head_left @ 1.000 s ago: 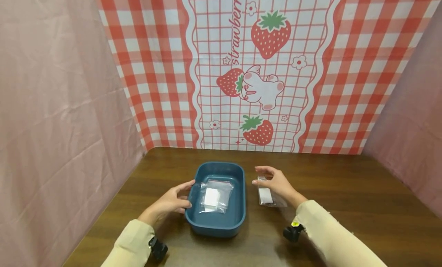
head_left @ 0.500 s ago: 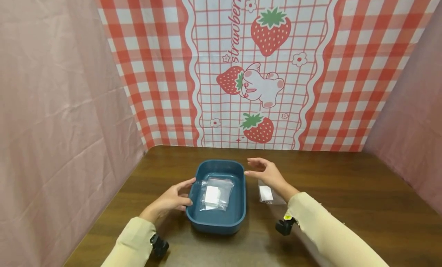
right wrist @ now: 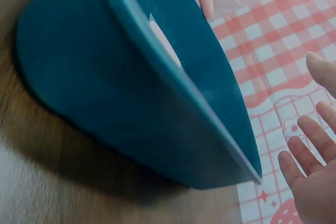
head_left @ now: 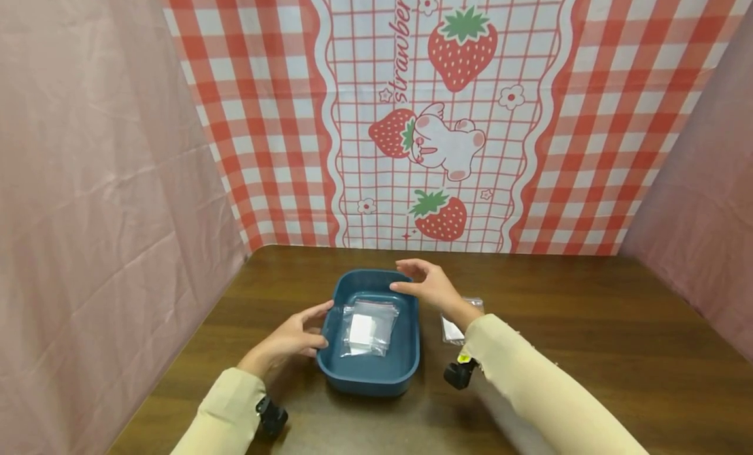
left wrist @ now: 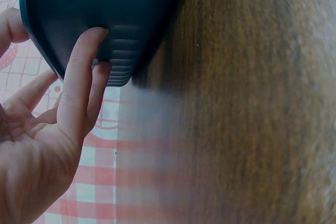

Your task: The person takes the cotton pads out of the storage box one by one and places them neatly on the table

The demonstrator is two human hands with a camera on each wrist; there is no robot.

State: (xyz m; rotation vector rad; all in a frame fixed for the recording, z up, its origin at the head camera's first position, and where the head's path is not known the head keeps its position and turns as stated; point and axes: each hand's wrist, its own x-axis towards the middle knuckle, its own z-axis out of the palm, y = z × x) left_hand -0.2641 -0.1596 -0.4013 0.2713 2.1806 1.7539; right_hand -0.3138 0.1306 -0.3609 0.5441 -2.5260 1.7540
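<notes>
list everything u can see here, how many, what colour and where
bin: one, dark blue, on the table
bagged items: at least two overlapping, clear and white, inside the bin
loose bag: at least one, clear and white, right of the bin, partly hidden by the right arm
table: one, brown, under the bin
printed backdrop: one, red and white with strawberries, behind the table
side cloths: two, pink, left and right
wrist devices: two, black, one by each wrist
sleeves: two, cream, on both arms
left grip: one, bare hand, touching the bin's left side
right grip: one, bare hand, near the bin's far right corner
</notes>
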